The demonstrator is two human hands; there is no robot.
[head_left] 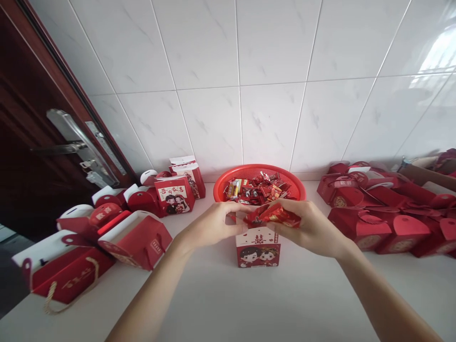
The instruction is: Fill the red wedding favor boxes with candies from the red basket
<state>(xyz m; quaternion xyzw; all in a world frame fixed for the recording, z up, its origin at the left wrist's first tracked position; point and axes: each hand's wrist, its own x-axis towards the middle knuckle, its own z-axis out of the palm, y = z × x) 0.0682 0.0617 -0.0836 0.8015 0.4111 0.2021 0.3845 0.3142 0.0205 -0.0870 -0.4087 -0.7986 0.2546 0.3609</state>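
A small red-and-white gift box (258,254) printed with a cartoon couple stands upright on the white table, its top open. My left hand (223,221) is closed on the upper left edge of this box, with the thumb in front and the fingers behind. Above the opening, my right hand (306,225) grips red-wrapped candies (285,216); their exact number is hidden by the fingers. Just behind the box sits a red plastic basket (299,187) holding many wrapped candies (252,190), and my hands cover part of its front rim.
On the left stand several red gift boxes (138,242), some with open tops, one with a rope handle. More red boxes (363,228) are crowded together on the right. A tiled wall (270,118) rises behind the table (228,308), and a dark wooden door (24,118) is at far left.
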